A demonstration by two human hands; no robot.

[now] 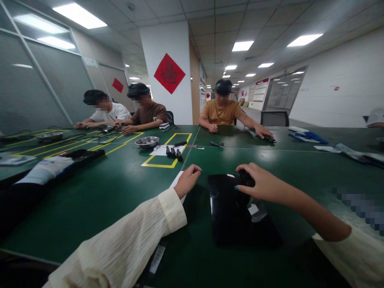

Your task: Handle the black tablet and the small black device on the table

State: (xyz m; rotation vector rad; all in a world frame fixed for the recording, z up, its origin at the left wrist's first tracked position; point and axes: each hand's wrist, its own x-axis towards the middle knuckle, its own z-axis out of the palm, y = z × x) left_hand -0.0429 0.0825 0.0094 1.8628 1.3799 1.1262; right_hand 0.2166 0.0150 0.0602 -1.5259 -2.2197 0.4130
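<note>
A black glossy tablet [237, 216] lies flat on the green table [114, 188] right in front of me. My right hand [258, 182] rests on its far edge, fingers curled over a small black object [246, 178] that I cannot make out clearly. My left hand [187, 180] sits just left of the tablet with fingers closed loosely, over a white paper [177, 180]; whether it holds anything is hidden. Both arms wear cream sleeves.
A yellow-taped rectangle [156, 164] holds a metal bowl [147, 142], a paper and small black parts [174, 152]. Three people sit along the far side. Black devices and a white cloth [45, 170] lie at left; blue and white items [309, 137] at right.
</note>
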